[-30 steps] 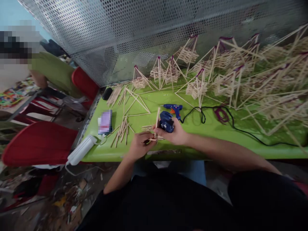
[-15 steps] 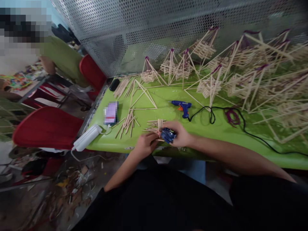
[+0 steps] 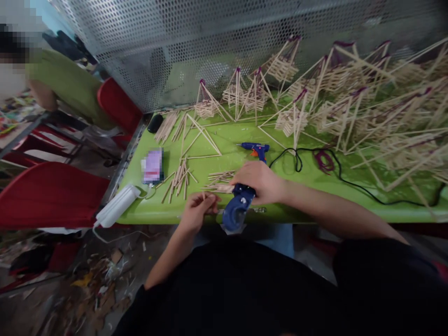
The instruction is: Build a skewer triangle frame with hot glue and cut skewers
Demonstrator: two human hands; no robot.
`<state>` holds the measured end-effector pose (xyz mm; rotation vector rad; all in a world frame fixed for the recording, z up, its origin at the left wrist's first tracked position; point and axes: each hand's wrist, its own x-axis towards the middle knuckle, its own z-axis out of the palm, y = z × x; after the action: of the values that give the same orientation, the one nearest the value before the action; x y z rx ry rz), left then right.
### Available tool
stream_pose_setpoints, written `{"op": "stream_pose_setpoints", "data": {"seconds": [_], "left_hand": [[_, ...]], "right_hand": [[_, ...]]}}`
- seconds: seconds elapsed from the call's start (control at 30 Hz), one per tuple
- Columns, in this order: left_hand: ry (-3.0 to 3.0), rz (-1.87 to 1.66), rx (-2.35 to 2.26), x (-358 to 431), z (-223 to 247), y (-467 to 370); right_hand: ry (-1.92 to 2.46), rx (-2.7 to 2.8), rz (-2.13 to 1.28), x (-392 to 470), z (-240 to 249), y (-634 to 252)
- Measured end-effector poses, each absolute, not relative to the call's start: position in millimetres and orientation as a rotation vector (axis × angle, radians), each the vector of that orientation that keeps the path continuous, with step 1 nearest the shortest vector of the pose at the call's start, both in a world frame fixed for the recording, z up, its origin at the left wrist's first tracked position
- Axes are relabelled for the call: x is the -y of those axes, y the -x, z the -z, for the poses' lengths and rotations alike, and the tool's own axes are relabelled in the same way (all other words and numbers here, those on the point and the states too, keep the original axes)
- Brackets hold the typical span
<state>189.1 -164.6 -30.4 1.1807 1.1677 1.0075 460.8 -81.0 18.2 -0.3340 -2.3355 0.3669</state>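
Observation:
My right hand is wrapped round a dark blue hand tool with a broad rounded part, held at the table's front edge; its exact kind is unclear. My left hand, just left of the tool, has its thumb and fingers pinched on a short wooden stick, mostly hidden. Behind the hands lies a pile of cut wooden sticks. Another loose pile of short sticks is to its left. A blue glue gun with an orange trigger lies beyond my right hand.
Several wooden-stick frames with purple tips line the back of the green table. A black cord and purple string lie right. A phone and white power strip are left, near a red chair. A person sits beyond.
My hands have moved apart. The blue tool has tipped towards me, its rounded part now showing over the table edge. The view has shifted slightly to the right.

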Motion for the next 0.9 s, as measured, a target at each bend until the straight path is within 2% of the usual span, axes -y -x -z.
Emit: {"op": "stream_pose_setpoints", "data": {"seconds": [0.13, 0.27, 0.47, 0.7, 0.77, 0.9], "left_hand": [[-1.057, -0.71, -0.878, 159.4, 7.3, -197.1], [-1.204, -0.547, -0.791, 153.4, -2.8, -221.7], [-1.251, -0.336, -0.666, 146.6, 8.3, -239.8], [-1.129, -0.637, -0.788, 163.3, 37.7, -219.4], [-1.107, -0.736, -0.774, 168.4, 45.2, -211.0], [-1.128, -0.938, -0.731, 171.1, 53.8, -195.7]], "right_hand": [[0.54, 2.64, -0.004, 98.3, -30.5, -476.0], [0.679, 2.704, 0.017, 121.3, -29.7, -489.3], [0.782, 2.652, 0.013, 139.5, -22.5, -523.6], [0.917, 2.716, 0.549, 141.2, 1.7, -563.7], [1.024, 2.814, 0.582, 136.9, 6.4, -567.0], [1.194, 2.938, 0.435, 126.4, 12.3, -571.4]]}}
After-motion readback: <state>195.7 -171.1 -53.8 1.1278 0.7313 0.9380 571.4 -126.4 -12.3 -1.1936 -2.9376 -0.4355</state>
